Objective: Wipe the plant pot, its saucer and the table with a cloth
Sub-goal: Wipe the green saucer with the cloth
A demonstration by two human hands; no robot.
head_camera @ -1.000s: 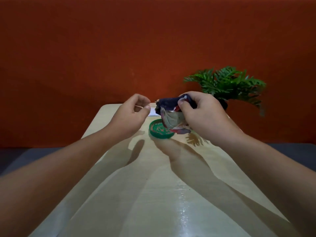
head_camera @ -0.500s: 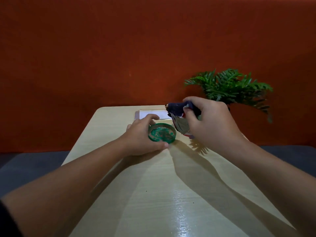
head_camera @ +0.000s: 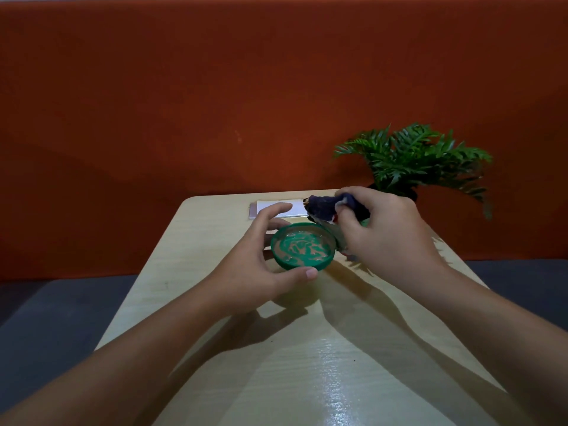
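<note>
- Risk 1: the round green plastic saucer carries streaks of brownish residue across its inside. If the wipe tips it, I judge the residue could slide onto the pale wood-grain table and add to the cleaning.
- Risk 2: hold on the saucer looks loose. A firm push from the cloth could skate it across the glossy top, likely toward the white rectangular card lying flat at the far edge.
- Risk 3: the bunched dark blue cloth is wadded small; a wad may smear rather than lift the residue.
- Risk 4: the green leafy potted plant stands just behind the right hand at the far right corner; its pot is almost wholly hidden. A backward elbow sweep might knock it.
- Left hand: fingers spread and curved around the saucer's near-left rim, thumb tip at the near edge. Half open; cradling, not clamping. Whether the saucer rests on the table or is raised slightly, cannot tell.
- Right hand: fingers curled shut on the cloth, poised above the saucer's far-right rim; cloth not clearly touching the inside.
</note>
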